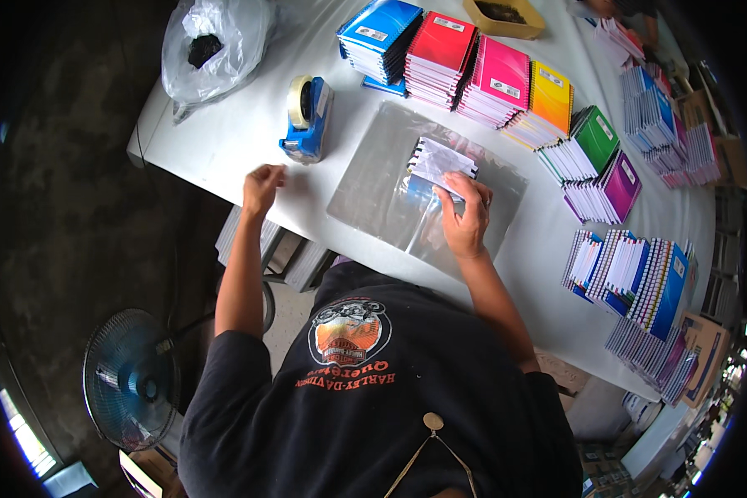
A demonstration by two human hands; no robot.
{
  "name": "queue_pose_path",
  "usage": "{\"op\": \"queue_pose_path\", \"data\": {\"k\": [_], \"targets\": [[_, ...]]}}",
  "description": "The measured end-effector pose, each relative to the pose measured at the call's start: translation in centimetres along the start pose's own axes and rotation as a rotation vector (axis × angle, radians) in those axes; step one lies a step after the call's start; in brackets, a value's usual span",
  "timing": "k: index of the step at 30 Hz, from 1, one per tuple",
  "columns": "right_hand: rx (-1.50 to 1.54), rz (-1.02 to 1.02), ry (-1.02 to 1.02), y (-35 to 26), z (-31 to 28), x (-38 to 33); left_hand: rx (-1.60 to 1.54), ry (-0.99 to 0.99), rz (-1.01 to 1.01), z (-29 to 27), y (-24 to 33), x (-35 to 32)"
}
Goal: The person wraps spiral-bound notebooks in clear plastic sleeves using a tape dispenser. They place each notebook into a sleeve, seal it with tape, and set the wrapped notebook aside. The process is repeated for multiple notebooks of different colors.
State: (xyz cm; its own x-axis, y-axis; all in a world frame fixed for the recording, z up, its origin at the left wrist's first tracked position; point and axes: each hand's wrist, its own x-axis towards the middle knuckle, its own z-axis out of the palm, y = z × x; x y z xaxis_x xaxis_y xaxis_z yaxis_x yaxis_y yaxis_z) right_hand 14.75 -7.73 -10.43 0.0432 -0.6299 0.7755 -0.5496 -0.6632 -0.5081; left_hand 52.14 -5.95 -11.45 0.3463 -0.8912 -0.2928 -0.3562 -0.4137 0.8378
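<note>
In front of me a stack of clear plastic bags (373, 178) lies flat on the white table. On it sits a small white-and-blue spiral notebook (442, 158) with dark marks along its edges. My right hand (467, 217) holds the notebook's near right side, thumb and fingers bent over it. To the left, just over the table's front edge, my left hand (262, 189) is closed in a pinch; whatever is between the fingertips is too small to make out. Beyond it stands a blue tape dispenser (307, 124) with a roll of clear tape, apart from the hand.
Stacks of spiral notebooks curve round the right: blue (379, 33), red (441, 54), pink (496, 79), yellow (548, 100), green (585, 145) and purple (610, 187). A plastic bag (216, 50) hangs at the far left corner. A fan (131, 378) stands left. Another person's arm (649, 31) shows far right.
</note>
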Motion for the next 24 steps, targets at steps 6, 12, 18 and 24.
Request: {"op": "queue_pose_path", "data": {"k": [6,12,18,24], "targets": [[0.057,-0.020,-0.031,0.7,0.0,-0.3,-0.460,0.188,0.209,7.6,13.0,-4.2],[0.096,-0.023,-0.049,0.2,-0.8,0.3,-0.320,-0.179,-0.112,17.8,16.9,-10.8],[-0.073,0.171,-0.246,-1.1,-1.8,1.1,-0.404,-0.404,-0.165,16.9,14.0,-10.4],[-0.080,0.132,-0.470,-0.9,-2.9,3.2,-0.356,-0.256,0.154,18.7,9.0,-7.5]]}}
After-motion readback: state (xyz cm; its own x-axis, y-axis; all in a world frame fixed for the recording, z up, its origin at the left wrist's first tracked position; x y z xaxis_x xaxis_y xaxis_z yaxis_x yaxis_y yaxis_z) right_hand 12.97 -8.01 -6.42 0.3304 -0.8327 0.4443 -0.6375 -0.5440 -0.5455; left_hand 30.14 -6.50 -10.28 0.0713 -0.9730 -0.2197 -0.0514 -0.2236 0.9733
